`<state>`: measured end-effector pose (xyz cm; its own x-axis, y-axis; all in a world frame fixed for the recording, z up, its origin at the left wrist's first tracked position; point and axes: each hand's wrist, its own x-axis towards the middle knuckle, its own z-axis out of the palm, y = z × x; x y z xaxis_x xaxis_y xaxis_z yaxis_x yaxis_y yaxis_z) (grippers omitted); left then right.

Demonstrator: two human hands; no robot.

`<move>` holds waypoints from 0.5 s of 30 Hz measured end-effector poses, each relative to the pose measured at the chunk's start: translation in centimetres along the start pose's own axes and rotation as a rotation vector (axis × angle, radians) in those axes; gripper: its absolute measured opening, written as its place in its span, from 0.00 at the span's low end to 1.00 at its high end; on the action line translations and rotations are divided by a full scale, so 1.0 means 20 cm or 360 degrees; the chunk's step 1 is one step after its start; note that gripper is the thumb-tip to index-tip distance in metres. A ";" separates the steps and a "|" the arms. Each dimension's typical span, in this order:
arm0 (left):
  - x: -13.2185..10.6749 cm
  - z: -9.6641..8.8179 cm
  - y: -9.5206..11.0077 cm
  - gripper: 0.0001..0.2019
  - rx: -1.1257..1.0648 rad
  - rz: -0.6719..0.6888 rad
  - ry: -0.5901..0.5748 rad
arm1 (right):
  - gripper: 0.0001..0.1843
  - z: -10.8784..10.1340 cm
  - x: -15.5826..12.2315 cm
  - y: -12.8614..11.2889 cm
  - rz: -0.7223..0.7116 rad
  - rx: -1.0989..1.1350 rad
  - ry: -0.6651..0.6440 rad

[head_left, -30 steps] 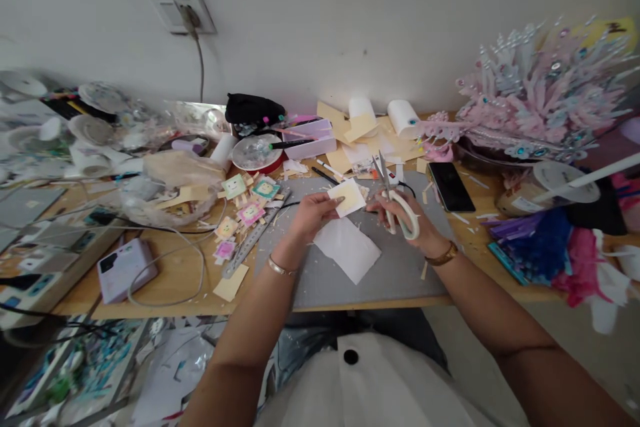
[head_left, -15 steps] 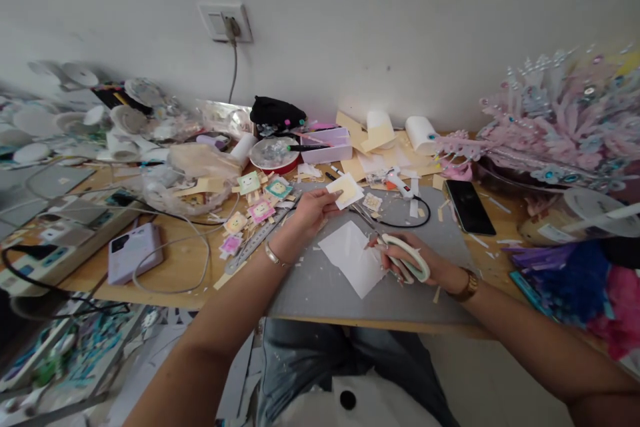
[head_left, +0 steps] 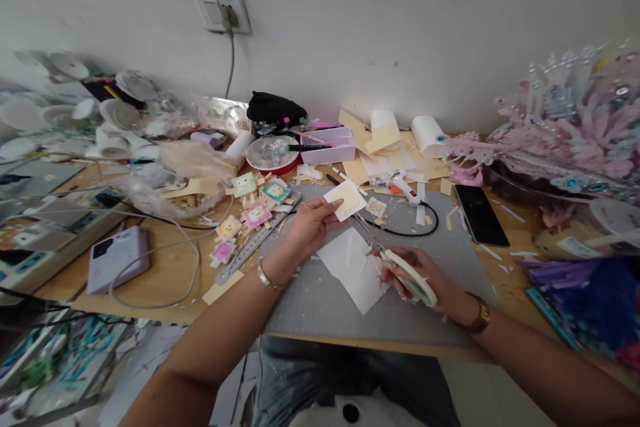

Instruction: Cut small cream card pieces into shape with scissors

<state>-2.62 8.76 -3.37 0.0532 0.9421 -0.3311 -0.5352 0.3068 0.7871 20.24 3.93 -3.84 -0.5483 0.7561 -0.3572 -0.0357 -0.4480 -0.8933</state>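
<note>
A small white card with a pale yellow square on it is pinched in my left hand, held above the grey cutting mat. My right hand grips white-handled scissors, whose blades point up and left towards the card's lower right edge. Whether the blades touch the card I cannot tell. Under the scissors, a larger sheet of white paper lies on the mat. A small piece with beige bits on it sits just right of the card.
Several small painted face pieces and a metal ruler lie to the left. A hot glue gun with a black cord rests behind. A phone is at right, and a lilac box stands towards the wall.
The scissor handles have drawn closer together and turned slightly. My left hand still holds the card in nearly the same place. The whole view has shifted a little.
</note>
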 end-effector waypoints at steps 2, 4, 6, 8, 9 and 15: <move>0.00 0.00 0.00 0.08 -0.0017 0.0006 0.0017 | 0.21 0.00 0.01 0.00 0.0006 0.0007 0.0004; 0.00 0.00 -0.01 0.08 -0.0018 -0.0004 0.0022 | 0.20 -0.01 0.01 0.01 0.0036 0.0007 -0.0001; 0.00 0.00 -0.01 0.08 -0.0014 -0.0020 0.0019 | 0.20 -0.01 0.01 0.01 0.0056 0.0012 0.0003; 0.00 0.00 -0.01 0.08 -0.0013 -0.0035 0.0022 | 0.20 -0.01 0.01 0.01 0.0063 0.0030 0.0011; 0.00 -0.01 -0.01 0.08 -0.0014 -0.0047 0.0024 | 0.20 -0.01 0.02 0.02 0.0066 0.0042 0.0013; 0.00 0.00 -0.01 0.05 -0.0038 -0.0084 0.0022 | 0.18 -0.01 0.02 0.03 0.0083 0.0081 0.0046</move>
<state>-2.61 8.72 -3.51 0.0705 0.9227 -0.3790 -0.5520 0.3526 0.7556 20.16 4.15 -4.56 -0.5260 0.7444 -0.4113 -0.0504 -0.5100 -0.8587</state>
